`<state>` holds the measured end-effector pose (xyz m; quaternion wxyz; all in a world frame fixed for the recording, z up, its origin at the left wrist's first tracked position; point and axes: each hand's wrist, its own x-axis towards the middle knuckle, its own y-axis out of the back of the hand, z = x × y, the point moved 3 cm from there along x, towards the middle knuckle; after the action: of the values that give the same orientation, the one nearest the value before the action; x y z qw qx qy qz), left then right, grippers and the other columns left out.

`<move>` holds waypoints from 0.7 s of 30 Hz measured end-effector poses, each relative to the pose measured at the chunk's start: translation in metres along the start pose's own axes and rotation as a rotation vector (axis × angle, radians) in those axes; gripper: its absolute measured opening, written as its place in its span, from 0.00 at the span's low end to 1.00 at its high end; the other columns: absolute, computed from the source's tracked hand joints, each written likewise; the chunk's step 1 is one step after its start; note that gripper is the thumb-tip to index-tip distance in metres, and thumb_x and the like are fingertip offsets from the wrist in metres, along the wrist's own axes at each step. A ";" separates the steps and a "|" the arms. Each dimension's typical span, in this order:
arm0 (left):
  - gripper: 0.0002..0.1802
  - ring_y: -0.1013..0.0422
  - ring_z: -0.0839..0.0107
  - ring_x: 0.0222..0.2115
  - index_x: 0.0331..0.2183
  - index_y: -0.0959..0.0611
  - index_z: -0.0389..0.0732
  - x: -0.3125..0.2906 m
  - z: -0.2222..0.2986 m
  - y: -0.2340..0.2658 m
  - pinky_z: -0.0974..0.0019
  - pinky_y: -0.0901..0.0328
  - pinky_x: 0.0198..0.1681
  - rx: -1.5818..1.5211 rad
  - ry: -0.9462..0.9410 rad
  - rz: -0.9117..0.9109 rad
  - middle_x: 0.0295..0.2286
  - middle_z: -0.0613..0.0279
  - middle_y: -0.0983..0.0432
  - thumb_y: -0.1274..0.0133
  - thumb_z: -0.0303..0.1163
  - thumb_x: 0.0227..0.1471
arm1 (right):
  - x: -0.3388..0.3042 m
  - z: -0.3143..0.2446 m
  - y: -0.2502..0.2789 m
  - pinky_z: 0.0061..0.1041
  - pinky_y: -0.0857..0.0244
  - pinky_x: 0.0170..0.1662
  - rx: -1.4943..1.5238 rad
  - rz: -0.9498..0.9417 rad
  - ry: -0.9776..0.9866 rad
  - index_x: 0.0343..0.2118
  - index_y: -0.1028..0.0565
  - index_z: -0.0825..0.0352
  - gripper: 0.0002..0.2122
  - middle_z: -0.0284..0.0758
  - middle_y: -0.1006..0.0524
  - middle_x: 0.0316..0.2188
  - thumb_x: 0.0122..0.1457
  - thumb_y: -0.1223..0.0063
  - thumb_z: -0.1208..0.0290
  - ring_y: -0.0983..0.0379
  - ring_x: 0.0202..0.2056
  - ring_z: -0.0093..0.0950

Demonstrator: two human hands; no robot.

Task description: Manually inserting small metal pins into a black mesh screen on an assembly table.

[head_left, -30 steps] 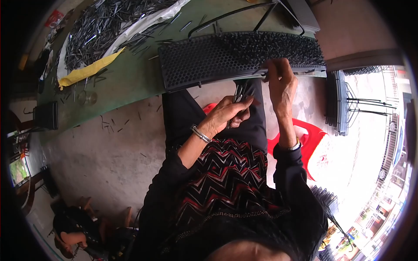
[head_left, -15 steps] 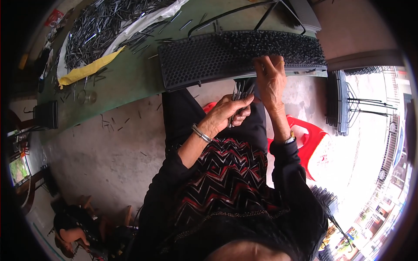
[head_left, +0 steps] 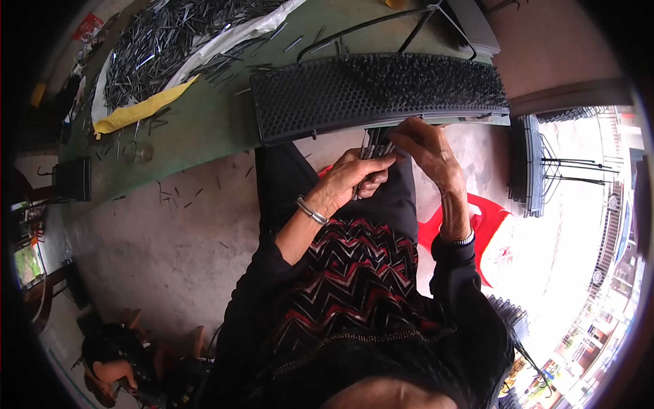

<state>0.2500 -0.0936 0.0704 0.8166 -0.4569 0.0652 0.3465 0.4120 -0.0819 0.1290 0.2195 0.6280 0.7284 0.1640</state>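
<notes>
My left hand [head_left: 354,176] is closed around a bundle of thin dark metallic rods [head_left: 368,143], whose upper ends stick up past the thumb. Just above and right of it, my right hand [head_left: 428,151] has its thumb and fingers drawn together at the tips of the bundle. Whatever lies in that pinch is hidden by the fingers. Beyond both hands, at the table's edge, a black rack full of round holes [head_left: 306,99] leans on a wire stand. Rod ends crowd the right part of the rack [head_left: 436,82]; bare holes show on its left.
On the green table [head_left: 204,129] a large heap of loose rods [head_left: 163,54] lies on a white and yellow sheet, with a small clear cup [head_left: 143,151] nearby. Below right is a red plastic stool [head_left: 487,238]. More racks [head_left: 526,167] stand at the right. Another person [head_left: 122,361] sits lower left.
My right hand has come down from the rack's lower edge to the top of the rod bundle. The left hand has stayed nearly in place, still holding the rods.
</notes>
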 end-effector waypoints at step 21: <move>0.19 0.46 0.85 0.14 0.43 0.25 0.36 -0.003 0.041 0.037 0.77 0.52 0.16 -0.373 -0.207 0.115 0.17 0.74 0.39 0.47 0.41 0.57 | 0.127 -0.016 -0.043 0.22 0.37 0.25 -0.136 0.769 0.390 0.33 0.26 0.69 0.05 0.35 0.24 0.21 0.57 0.46 0.73 0.32 0.20 0.18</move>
<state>0.2158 -0.0501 0.0695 0.6991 -0.5577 -0.0585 0.4436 0.3527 0.0370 0.1056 0.0418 0.7950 0.4567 0.3970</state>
